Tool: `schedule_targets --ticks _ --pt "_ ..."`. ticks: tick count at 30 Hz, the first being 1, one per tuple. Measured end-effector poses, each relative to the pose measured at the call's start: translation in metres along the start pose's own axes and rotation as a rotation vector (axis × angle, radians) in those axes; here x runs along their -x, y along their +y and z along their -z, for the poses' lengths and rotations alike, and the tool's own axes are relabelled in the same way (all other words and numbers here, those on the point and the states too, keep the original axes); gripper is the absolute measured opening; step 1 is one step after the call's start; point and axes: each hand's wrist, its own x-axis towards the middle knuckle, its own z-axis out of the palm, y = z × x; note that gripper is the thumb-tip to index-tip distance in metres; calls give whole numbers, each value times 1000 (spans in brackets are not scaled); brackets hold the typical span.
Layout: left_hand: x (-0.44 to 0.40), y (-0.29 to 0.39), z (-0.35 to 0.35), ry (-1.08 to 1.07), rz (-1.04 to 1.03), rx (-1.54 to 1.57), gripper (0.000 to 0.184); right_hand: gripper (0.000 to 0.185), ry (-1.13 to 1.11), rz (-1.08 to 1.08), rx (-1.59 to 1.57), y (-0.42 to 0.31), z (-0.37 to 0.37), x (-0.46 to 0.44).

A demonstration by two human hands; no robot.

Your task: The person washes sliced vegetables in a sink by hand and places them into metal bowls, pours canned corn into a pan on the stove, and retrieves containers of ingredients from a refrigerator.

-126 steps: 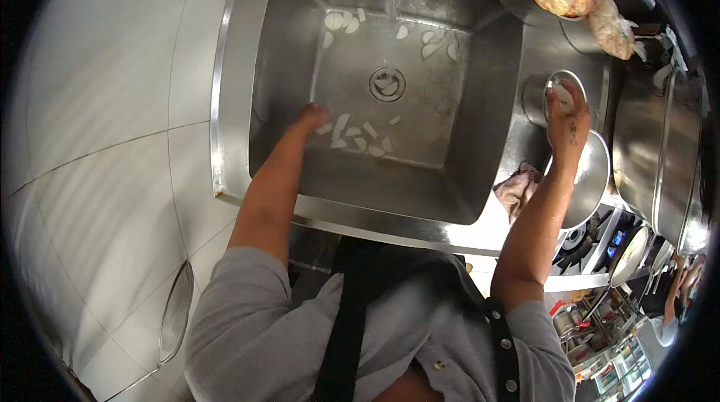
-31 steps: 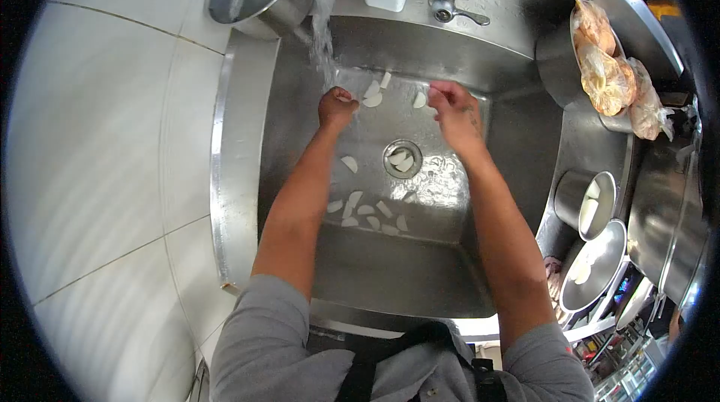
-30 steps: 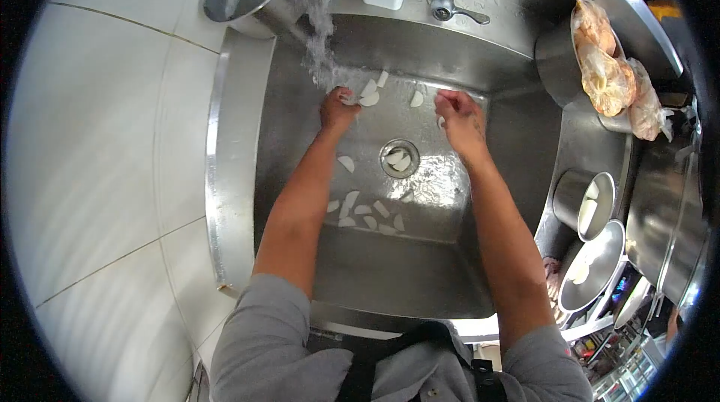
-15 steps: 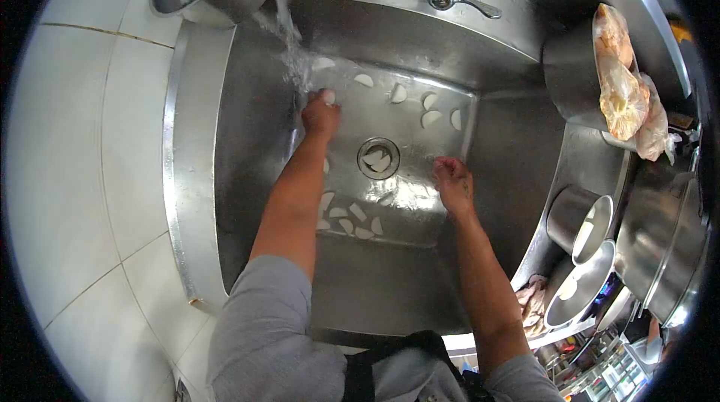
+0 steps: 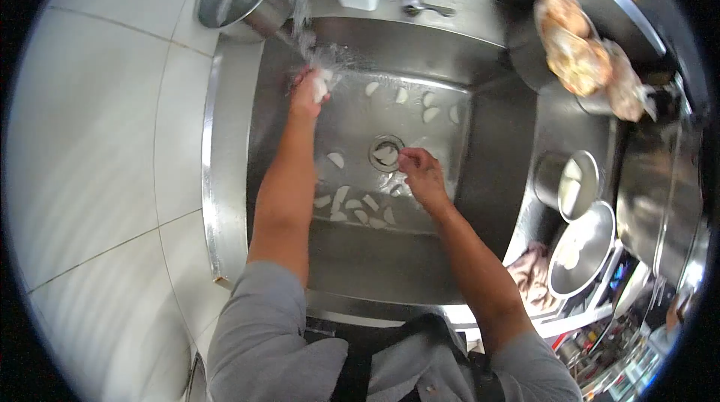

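Note:
My left hand (image 5: 306,93) is closed on white slices (image 5: 320,87) at the back left of the steel sink (image 5: 360,267), under falling water (image 5: 299,4). Beside the drain (image 5: 385,153) is my right hand (image 5: 421,171), its fingers drawn together; what they hold, if anything, is too small to make out. White slices lie in the drain. Several more half-round slices (image 5: 430,114) are spread along the back of the sink floor, and others (image 5: 354,205) lie towards the front left.
Right of the sink are a steel pot (image 5: 553,181) and a steel bowl (image 5: 592,267), both with white pieces inside, and a cloth (image 5: 534,276). Bagged food (image 5: 576,57) rests at the back right. A metal container (image 5: 262,16) stands back left, near a faucet handle (image 5: 431,8).
My right hand has moved from the right side of the sink to the drain. My left hand has turned, showing white slices in its grip under the water. The camera view has shifted.

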Motion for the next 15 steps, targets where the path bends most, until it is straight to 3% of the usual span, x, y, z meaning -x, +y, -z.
schedule_targets --ticks 1,3,5,8,10,11,12,14,15 --pt "25 3 -16 48 -35 -152 26 32 28 59 57 -6 3 10" --pt "58 -12 -27 -251 -94 -261 35 43 79 101 -104 -3 -2 20" --pt "127 -26 -62 -415 -133 -348 37 54 105 -87 -209 -23 2 29" --pt "238 -39 -110 -592 -367 -528 33 58 -72 -109 -1005 -44 20 54" --pt "287 -46 -137 -655 -656 -553 27 50 102 -144 -1001 -49 45 75" --pt "299 -45 -148 -721 -707 -685 33 48 128 -87 -1018 -58 61 90" --pt "322 -29 -163 -746 -915 -879 38 46 149 -18 -1029 -70 78 105" --pt "352 -12 -191 -747 -1027 -777 35 43 143 -22 -1148 -82 118 129" --pt "356 -6 -197 -748 -1038 -673 35 44 137 23 -1062 -102 138 149"
